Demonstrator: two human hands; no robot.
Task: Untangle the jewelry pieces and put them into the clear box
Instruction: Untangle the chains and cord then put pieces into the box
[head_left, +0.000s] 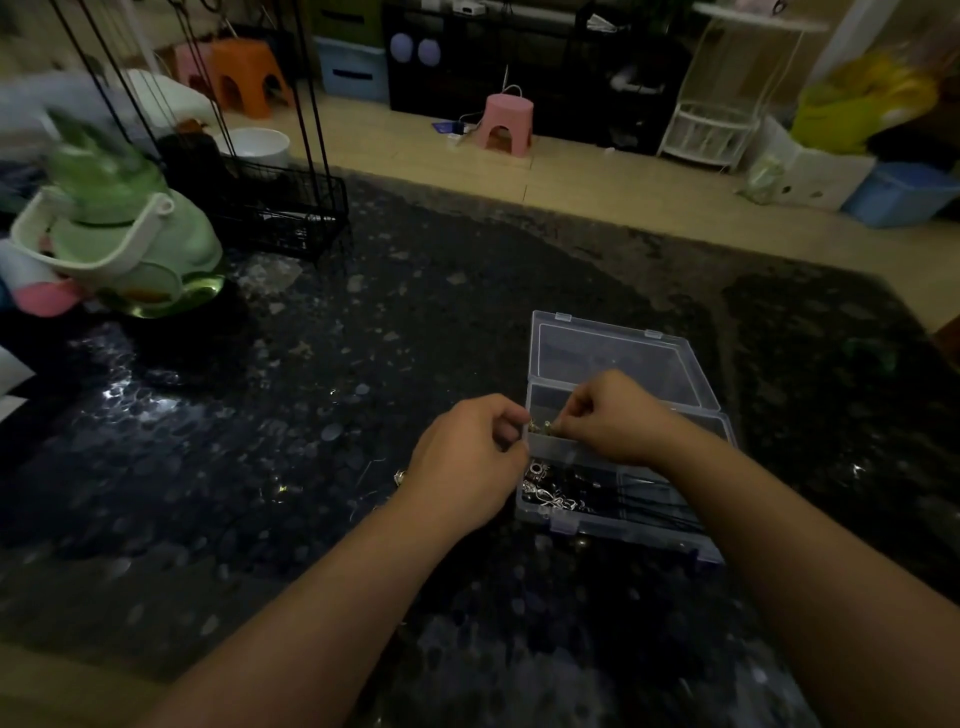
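Note:
A clear plastic box (621, 358) lies open on the dark speckled table, its lid tilted back. My left hand (467, 457) and my right hand (608, 415) meet over the box's near left corner. Both pinch a small greenish-gold jewelry piece (540, 427) stretched between their fingertips. Inside the box lie silver jewelry pieces (550, 493) and black cords (654, 499). A small silver piece (399, 477) lies on the table just left of my left wrist.
A green and white teapot-shaped container (119, 244) stands at the far left. Behind it is a black wire stand (280, 202). The table edge (675, 234) runs diagonally beyond the box, with floor, stools and bins behind it.

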